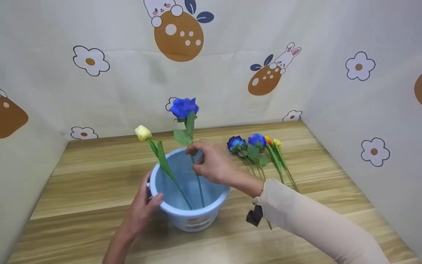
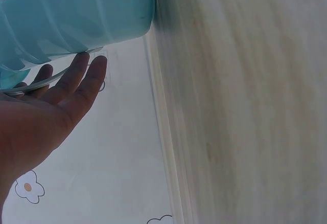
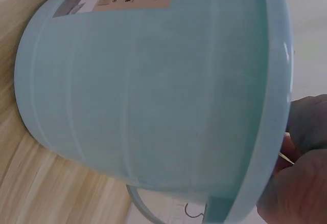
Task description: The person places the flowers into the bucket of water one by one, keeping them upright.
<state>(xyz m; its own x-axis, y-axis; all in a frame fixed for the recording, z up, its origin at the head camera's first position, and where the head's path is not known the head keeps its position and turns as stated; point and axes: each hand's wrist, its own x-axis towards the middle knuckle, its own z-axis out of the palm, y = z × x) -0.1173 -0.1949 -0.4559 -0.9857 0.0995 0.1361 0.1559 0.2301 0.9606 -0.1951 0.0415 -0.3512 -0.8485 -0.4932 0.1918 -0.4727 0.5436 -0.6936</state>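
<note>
A light blue bucket (image 1: 176,219) stands on the wooden table, its mouth tipped towards me in the head view. My left hand (image 1: 141,209) holds its left side, thumb over the rim and fingers along the outer wall by the handle (image 2: 56,75). Above the bucket's mouth, my right hand (image 1: 216,165) pinches the thin stem of a blue artificial rose (image 1: 184,108). The rose points up and its stem reaches down inside the bucket. A pale yellow tulip (image 1: 143,132) leans against the rim on the left. In the right wrist view, fingertips (image 3: 306,180) show just past the rim.
Right of the bucket lie a dark-and-light blue rose (image 1: 236,143), another blue rose (image 1: 257,140), an orange tulip (image 1: 268,140) and a yellow tulip (image 1: 277,143). Their stems run towards my right sleeve (image 1: 306,216). Printed cloth walls (image 1: 225,73) enclose the table's back and sides.
</note>
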